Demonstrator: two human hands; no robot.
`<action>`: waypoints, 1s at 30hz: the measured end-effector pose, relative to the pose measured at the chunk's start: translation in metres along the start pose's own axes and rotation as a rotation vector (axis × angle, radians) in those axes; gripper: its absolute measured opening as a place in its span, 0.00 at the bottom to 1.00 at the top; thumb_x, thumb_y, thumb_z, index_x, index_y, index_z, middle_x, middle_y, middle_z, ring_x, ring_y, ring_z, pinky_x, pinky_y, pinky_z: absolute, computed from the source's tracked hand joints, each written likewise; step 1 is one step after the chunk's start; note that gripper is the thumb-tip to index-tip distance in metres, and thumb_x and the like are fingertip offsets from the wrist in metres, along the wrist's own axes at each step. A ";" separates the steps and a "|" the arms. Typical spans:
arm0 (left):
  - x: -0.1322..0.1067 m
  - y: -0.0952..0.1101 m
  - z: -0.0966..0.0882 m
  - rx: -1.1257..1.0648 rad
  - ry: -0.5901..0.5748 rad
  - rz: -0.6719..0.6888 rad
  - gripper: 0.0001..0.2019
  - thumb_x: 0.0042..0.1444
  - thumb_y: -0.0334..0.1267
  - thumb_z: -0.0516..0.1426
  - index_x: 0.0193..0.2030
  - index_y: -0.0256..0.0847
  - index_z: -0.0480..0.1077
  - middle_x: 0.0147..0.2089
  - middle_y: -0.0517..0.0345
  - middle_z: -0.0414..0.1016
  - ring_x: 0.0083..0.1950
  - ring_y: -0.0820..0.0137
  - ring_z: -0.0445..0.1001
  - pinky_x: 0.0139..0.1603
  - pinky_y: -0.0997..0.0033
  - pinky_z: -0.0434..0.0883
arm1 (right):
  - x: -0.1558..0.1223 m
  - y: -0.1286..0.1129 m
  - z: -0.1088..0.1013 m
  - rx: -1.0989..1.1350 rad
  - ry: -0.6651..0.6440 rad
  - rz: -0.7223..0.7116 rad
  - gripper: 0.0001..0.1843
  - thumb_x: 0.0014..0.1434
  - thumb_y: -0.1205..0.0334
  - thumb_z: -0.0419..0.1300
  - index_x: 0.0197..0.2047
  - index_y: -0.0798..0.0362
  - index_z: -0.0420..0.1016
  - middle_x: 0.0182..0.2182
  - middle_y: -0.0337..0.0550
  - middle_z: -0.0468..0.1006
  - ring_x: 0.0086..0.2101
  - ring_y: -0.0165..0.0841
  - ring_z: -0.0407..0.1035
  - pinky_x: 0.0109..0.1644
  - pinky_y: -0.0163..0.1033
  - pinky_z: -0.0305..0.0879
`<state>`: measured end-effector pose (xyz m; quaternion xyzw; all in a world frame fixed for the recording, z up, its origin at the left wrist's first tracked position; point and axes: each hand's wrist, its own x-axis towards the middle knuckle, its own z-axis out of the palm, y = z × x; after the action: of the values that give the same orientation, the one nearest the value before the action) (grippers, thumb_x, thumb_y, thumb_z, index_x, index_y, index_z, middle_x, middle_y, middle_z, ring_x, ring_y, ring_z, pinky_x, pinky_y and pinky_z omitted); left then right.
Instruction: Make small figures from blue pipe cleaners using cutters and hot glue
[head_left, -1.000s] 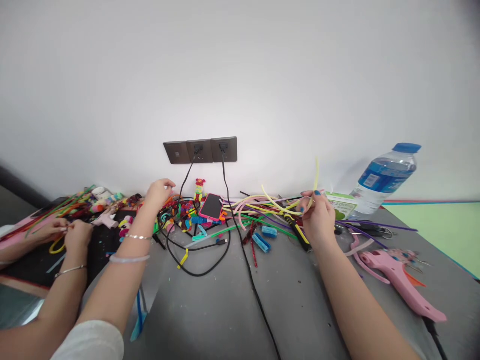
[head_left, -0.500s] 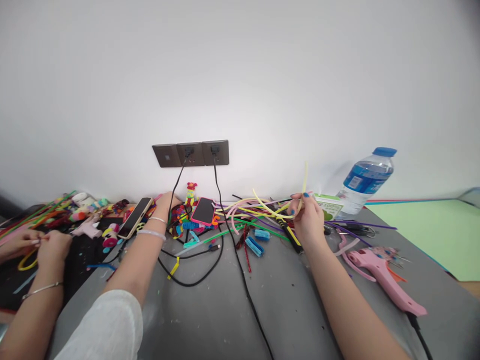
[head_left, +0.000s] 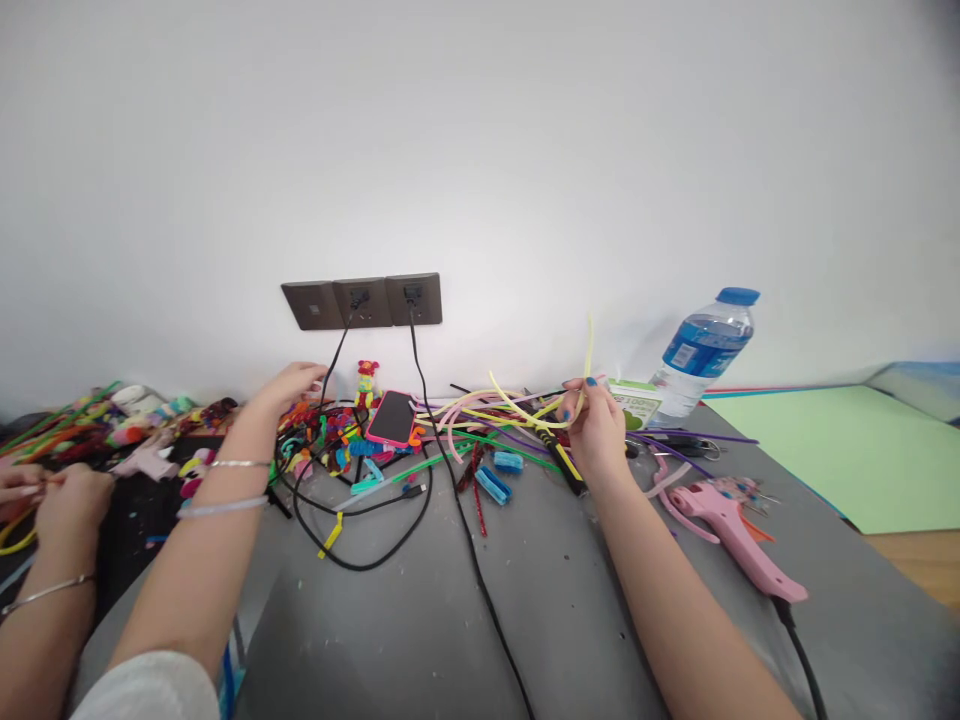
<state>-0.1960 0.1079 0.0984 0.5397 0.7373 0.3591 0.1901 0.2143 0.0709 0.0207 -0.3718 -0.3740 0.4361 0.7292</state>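
Note:
My right hand (head_left: 592, 425) pinches a pale yellow pipe cleaner (head_left: 588, 352) that stands up from my fingers, above a tangle of coloured pipe cleaners (head_left: 487, 420). My left hand (head_left: 289, 385) reaches far over a heap of small coloured craft pieces (head_left: 330, 445) near the wall, fingers curled downward; I cannot make out whether it holds anything. A phone in a pink case (head_left: 391, 417) lies between my hands, beside a small red and yellow figure (head_left: 367, 382).
Another person's hands (head_left: 52, 495) work at the far left over a black mat (head_left: 139, 515). Black cables (head_left: 360, 540) run from the wall sockets (head_left: 361, 302) across the grey table (head_left: 420, 620). A pink glue gun (head_left: 731, 530) and a water bottle (head_left: 705, 350) stand right.
My left hand has lifted from the table by the craft heap and moved farther toward the wall. The view has swung right, so everything sits farther left. My right hand keeps the yellow pipe cleaner.

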 end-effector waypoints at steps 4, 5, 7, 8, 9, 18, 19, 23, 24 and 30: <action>-0.032 0.015 -0.037 -0.330 0.098 0.003 0.12 0.45 0.44 0.60 0.31 0.35 0.69 0.33 0.53 0.74 0.32 0.72 0.69 0.30 0.75 0.65 | 0.001 0.000 -0.002 -0.009 0.013 0.004 0.18 0.57 0.44 0.62 0.32 0.52 0.74 0.13 0.30 0.62 0.14 0.24 0.55 0.17 0.31 0.52; -0.044 0.021 -0.043 -0.463 0.192 0.049 0.12 0.46 0.42 0.61 0.31 0.36 0.67 0.32 0.55 0.73 0.32 0.73 0.68 0.30 0.76 0.64 | 0.002 0.001 -0.002 -0.037 0.012 0.000 0.18 0.57 0.44 0.61 0.32 0.52 0.74 0.13 0.30 0.63 0.14 0.24 0.54 0.17 0.31 0.52; -0.069 0.034 -0.049 -0.680 0.308 0.193 0.12 0.45 0.40 0.62 0.30 0.39 0.63 0.29 0.60 0.68 0.29 0.76 0.64 0.29 0.77 0.62 | 0.003 0.003 -0.004 -0.137 0.003 -0.001 0.17 0.58 0.46 0.60 0.33 0.52 0.73 0.14 0.29 0.63 0.13 0.23 0.53 0.16 0.31 0.49; -0.083 0.042 -0.048 -0.766 0.294 0.263 0.14 0.44 0.39 0.63 0.30 0.40 0.61 0.28 0.61 0.66 0.29 0.76 0.63 0.29 0.76 0.62 | 0.004 0.005 -0.006 -0.198 -0.001 0.013 0.16 0.57 0.47 0.59 0.35 0.53 0.73 0.14 0.29 0.64 0.13 0.23 0.52 0.16 0.31 0.48; -0.096 0.050 -0.044 -0.840 0.221 0.315 0.14 0.44 0.39 0.64 0.29 0.41 0.60 0.28 0.62 0.64 0.29 0.76 0.62 0.30 0.75 0.63 | 0.005 0.007 -0.007 -0.258 -0.010 0.039 0.15 0.56 0.49 0.60 0.37 0.53 0.73 0.15 0.29 0.65 0.13 0.24 0.52 0.16 0.31 0.47; -0.154 0.082 0.083 -0.942 -0.625 0.054 0.14 0.47 0.44 0.69 0.36 0.40 0.74 0.30 0.59 0.68 0.29 0.75 0.65 0.30 0.74 0.64 | 0.003 -0.002 -0.019 -0.879 0.089 -0.342 0.20 0.50 0.60 0.61 0.48 0.50 0.76 0.42 0.49 0.74 0.28 0.34 0.65 0.31 0.39 0.60; -0.154 0.081 0.098 -0.997 -0.662 0.010 0.14 0.47 0.43 0.69 0.36 0.39 0.74 0.30 0.60 0.68 0.29 0.75 0.65 0.30 0.74 0.64 | 0.002 -0.006 -0.018 -0.879 0.058 -0.341 0.19 0.52 0.60 0.60 0.48 0.49 0.77 0.42 0.49 0.74 0.27 0.33 0.64 0.31 0.39 0.60; -0.154 0.078 0.138 -1.235 -0.706 -0.163 0.15 0.44 0.38 0.71 0.36 0.38 0.73 0.30 0.62 0.67 0.28 0.78 0.63 0.29 0.76 0.63 | 0.000 -0.018 -0.010 -0.636 -0.281 -0.115 0.16 0.60 0.50 0.56 0.42 0.51 0.78 0.27 0.41 0.74 0.19 0.28 0.57 0.24 0.36 0.56; -0.154 0.078 0.144 -1.271 -0.716 -0.187 0.16 0.44 0.38 0.71 0.37 0.38 0.72 0.31 0.62 0.68 0.28 0.79 0.63 0.28 0.77 0.62 | -0.003 -0.019 -0.006 -0.568 -0.382 -0.037 0.18 0.61 0.48 0.55 0.40 0.52 0.79 0.23 0.38 0.72 0.18 0.28 0.55 0.23 0.35 0.55; -0.156 0.068 0.159 -1.368 -0.687 -0.245 0.15 0.45 0.38 0.71 0.36 0.39 0.72 0.31 0.63 0.68 0.26 0.80 0.63 0.27 0.77 0.62 | -0.019 -0.008 0.009 -0.281 -0.705 0.307 0.17 0.55 0.47 0.66 0.37 0.53 0.78 0.21 0.33 0.72 0.18 0.25 0.61 0.21 0.31 0.55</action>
<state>0.0087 0.0251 0.0247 0.2979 0.3058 0.5232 0.7376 0.2025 0.0532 0.0276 -0.3468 -0.5972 0.5853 0.4249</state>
